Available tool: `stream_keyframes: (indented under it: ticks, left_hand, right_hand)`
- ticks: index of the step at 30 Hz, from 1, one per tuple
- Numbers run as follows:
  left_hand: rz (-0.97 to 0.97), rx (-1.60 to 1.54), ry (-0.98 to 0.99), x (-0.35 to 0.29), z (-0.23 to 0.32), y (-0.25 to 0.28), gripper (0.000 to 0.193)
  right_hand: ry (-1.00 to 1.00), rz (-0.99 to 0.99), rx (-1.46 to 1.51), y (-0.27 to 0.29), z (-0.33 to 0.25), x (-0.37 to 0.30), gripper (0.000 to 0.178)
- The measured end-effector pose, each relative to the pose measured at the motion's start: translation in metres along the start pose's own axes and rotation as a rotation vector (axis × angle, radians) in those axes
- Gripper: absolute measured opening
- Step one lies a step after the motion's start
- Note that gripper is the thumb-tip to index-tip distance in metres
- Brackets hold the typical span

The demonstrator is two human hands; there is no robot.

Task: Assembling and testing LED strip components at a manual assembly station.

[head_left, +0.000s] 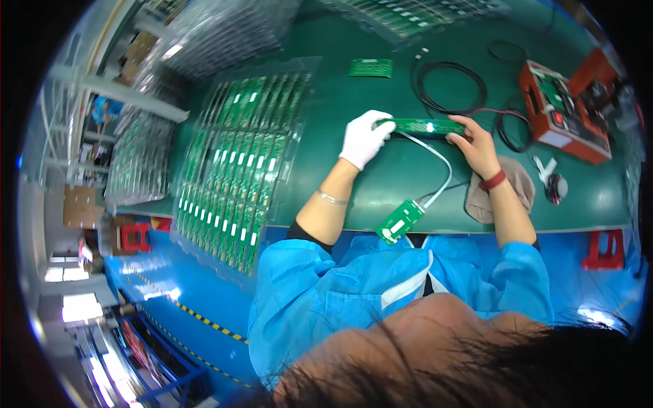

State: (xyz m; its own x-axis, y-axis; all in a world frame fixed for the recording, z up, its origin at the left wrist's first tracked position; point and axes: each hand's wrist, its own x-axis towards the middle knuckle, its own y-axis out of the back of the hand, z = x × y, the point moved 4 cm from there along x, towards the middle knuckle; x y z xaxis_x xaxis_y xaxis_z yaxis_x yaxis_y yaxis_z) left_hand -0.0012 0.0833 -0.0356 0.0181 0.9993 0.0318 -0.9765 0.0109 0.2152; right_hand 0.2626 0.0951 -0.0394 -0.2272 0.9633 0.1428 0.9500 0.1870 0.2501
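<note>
In the upper middle of the frame, right of center, a long narrow green circuit board is held level just above the green worktable, with the white-gloved left hand closed on its left end, thumb and fingers pinching it, and the bare right hand gripping its right end in the same way. A white flat cable curves down from beneath it to a second, wider green circuit board, which overlaps the table's near edge at lower center. Above the hands are a small green panel and a coil of black cable; to the right are an orange-red device and, beside the right forearm, a crumpled beige cloth. At left, clear plastic trays hold rows of narrow green boards.
</note>
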Motion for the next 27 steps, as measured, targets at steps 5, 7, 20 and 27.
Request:
stream_keyframes:
  ticks: [5, 7, 20, 27]
  left_hand:
    - [0.03, 0.029, 0.043, 0.011, 0.005, -0.01, 0.021]
    - [0.044, 0.031, 0.064, 0.015, 0.006, -0.013, 0.021]
    - [0.031, 0.072, 0.054, 0.019, 0.006, -0.019, 0.026]
    - [-0.017, 0.281, -0.109, 0.013, 0.011, -0.023, 0.035]
  right_hand:
    - [0.005, -0.012, 0.006, 0.011, 0.0, 0.007, 0.039]
    - [-0.006, -0.021, 0.041, 0.015, 0.003, 0.009, 0.038]
    - [-0.031, -0.029, 0.15, 0.022, 0.012, 0.013, 0.032]
    - [-0.116, -0.021, 0.2, 0.025, 0.024, 0.015, 0.024]
